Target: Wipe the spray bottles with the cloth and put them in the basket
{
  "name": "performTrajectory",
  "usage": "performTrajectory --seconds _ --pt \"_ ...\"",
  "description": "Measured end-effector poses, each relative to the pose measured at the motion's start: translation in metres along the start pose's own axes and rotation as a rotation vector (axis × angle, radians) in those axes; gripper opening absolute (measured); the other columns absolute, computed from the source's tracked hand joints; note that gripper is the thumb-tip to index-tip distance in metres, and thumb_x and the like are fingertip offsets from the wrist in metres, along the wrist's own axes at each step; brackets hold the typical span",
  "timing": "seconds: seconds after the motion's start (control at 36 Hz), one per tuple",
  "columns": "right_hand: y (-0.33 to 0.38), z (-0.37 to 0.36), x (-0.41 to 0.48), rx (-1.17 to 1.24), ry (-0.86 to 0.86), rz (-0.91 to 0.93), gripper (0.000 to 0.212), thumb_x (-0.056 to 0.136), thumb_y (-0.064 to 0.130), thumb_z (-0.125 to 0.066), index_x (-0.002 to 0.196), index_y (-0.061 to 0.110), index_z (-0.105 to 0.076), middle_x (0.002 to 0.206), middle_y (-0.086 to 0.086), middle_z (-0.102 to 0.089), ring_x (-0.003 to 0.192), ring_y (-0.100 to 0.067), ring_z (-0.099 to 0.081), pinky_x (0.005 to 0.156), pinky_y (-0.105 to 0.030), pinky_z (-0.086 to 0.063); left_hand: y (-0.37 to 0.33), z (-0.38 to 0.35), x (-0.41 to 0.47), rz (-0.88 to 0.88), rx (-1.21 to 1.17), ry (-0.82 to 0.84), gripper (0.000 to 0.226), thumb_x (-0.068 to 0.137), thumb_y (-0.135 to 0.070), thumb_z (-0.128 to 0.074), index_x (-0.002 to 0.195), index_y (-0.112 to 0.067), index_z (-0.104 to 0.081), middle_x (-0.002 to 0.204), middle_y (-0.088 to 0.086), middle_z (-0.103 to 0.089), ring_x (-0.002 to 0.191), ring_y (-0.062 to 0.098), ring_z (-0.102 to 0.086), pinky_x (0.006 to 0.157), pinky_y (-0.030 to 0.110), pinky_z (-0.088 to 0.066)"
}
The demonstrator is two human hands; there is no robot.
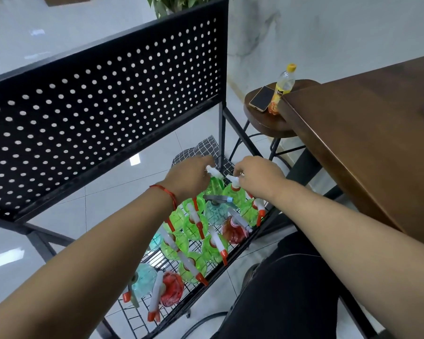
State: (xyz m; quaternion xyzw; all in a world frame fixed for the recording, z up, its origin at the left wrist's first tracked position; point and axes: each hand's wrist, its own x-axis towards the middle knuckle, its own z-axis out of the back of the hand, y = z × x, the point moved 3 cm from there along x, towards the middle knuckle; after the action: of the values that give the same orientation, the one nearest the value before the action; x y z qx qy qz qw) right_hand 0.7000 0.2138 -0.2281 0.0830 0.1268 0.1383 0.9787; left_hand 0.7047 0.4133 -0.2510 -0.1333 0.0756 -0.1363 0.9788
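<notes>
While both bare arms reach down beside the cart, the left hand (189, 177) curls its fingers round the white trigger head of a green spray bottle (214, 184) at the far end of the black wire basket (132, 311). Just beside it, the right hand (257, 178) pinches the white head of a second green spray bottle (234, 194), close against the first. I cannot tell whether either bottle is lifted off the wire. A red string bracelet (167, 192) circles the left wrist.

Other spray bottles (194, 226), green, pale blue and red with red-tipped nozzles, crowd the basket upright. The left forearm covers part of them. The checked cloth (201, 149) lies just beyond the hands, partly hidden by them and by a black upright post (221, 138).

A perforated black panel (103, 106) looms over the basket's left side. On the right, a dark wooden table (365, 143) runs close by the right forearm. Past its corner, a round stool (267, 121) carries a phone (261, 97) and an orange drink bottle (283, 89). Plant leaves (181, 3) show behind the panel.
</notes>
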Motion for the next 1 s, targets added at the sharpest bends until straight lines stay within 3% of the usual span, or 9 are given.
performTrajectory --seconds 0.11,0.22,0.33,0.61,0.69,0.81,0.86,0.92,1.0 --pt "0.004 -0.01 -0.01 0.028 -0.03 0.016 0.021 0.101 0.036 -0.056 0.102 0.026 -0.074 0.106 0.003 -0.07 0.092 -0.021 -0.064 0.07 -0.032 -0.047 -0.01 -0.009 0.015 -0.204 0.133 0.081 0.055 0.099 -0.009 -0.062 0.15 -0.028 -0.053 0.139 0.004 -0.055 0.126 0.028 -0.052 0.089 0.045 -0.054" --pt "0.027 -0.023 -0.02 -0.029 0.086 0.057 0.047 0.098 0.065 -0.052 0.089 0.021 -0.068 0.083 0.002 -0.064 0.079 -0.022 -0.062 0.063 -0.031 -0.042 -0.008 -0.014 0.03 -0.242 0.193 0.155 0.048 0.103 -0.01 -0.062 0.147 -0.031 -0.059 0.143 0.003 -0.055 0.126 0.029 -0.057 0.093 0.051 -0.057" --pt "0.04 -0.036 -0.02 -0.118 0.103 0.044 0.037 0.104 0.047 -0.053 0.084 0.016 -0.057 0.074 0.002 -0.047 0.081 -0.028 -0.061 0.065 -0.031 -0.038 -0.007 -0.016 0.037 -0.253 0.164 0.167 0.034 0.104 -0.009 -0.061 0.133 -0.023 -0.068 0.13 0.007 -0.059 0.115 0.032 -0.066 0.089 0.047 -0.057" --pt "0.049 -0.046 -0.02 -0.072 0.11 0.01 0.039 0.107 0.049 -0.052 0.095 0.014 -0.065 0.091 -0.007 -0.058 0.098 -0.032 -0.067 0.069 -0.033 -0.04 -0.011 -0.02 0.039 -0.259 0.141 0.179 0.031 0.1 -0.003 -0.063 0.121 -0.022 -0.075 0.125 0.005 -0.062 0.112 0.031 -0.068 0.085 0.044 -0.057" --pt "0.05 -0.045 -0.021 -0.081 0.117 0.031 0.045 0.107 0.054 -0.049 0.101 0.013 -0.068 0.097 -0.009 -0.062 0.097 -0.032 -0.067 0.069 -0.034 -0.039 -0.013 -0.019 0.035 -0.255 0.163 0.195 0.037 0.098 0.002 -0.062 0.126 -0.021 -0.073 0.133 0.006 -0.06 0.112 0.032 -0.068 0.085 0.047 -0.058" --pt "0.042 -0.034 -0.028 0.009 0.069 -0.009 0.057 0.107 0.061 -0.039 0.078 0.016 -0.059 0.077 -0.001 -0.058 0.075 -0.024 -0.06 0.06 -0.031 -0.038 -0.015 -0.013 0.028 -0.269 0.183 0.16 0.065 0.091 0.011 -0.06 0.146 -0.024 -0.059 0.145 0.003 -0.053 0.112 0.032 -0.069 0.074 0.045 -0.057" --pt "0.024 -0.019 -0.031 0.093 -0.007 -0.063 0.047 0.107 0.051 -0.041 0.085 0.018 -0.066 0.078 -0.002 -0.064 0.075 -0.024 -0.064 0.063 -0.032 -0.049 -0.012 -0.006 0.024 -0.248 0.183 0.11 0.076 0.087 0.015 -0.057 0.153 -0.025 -0.053 0.148 0.002 -0.053 0.114 0.03 -0.068 0.067 0.039 -0.051" --pt "-0.002 -0.005 -0.035 0.117 -0.061 -0.15 0.033 0.105 0.04 -0.046 0.092 0.02 -0.067 0.085 -0.004 -0.069 0.077 -0.027 -0.066 0.072 -0.037 -0.059 -0.005 0.001 0.018 -0.223 0.142 0.055 0.072 0.088 0.012 -0.055 0.149 -0.027 -0.055 0.141 0.001 -0.057 0.117 0.028 -0.065 0.068 0.04 -0.055" --pt "-0.032 -0.001 -0.045 0.08 -0.034 -0.264 0.029 0.102 0.038 -0.052 0.084 0.017 -0.061 0.088 -0.008 -0.068 0.081 -0.032 -0.063 0.072 -0.035 -0.054 0.0 0.009 0.007 -0.244 0.096 0.025 0.049 0.097 0.002 -0.055 0.134 -0.028 -0.065 0.126 -0.004 -0.064 0.116 0.024 -0.063 0.077 0.04 -0.056"
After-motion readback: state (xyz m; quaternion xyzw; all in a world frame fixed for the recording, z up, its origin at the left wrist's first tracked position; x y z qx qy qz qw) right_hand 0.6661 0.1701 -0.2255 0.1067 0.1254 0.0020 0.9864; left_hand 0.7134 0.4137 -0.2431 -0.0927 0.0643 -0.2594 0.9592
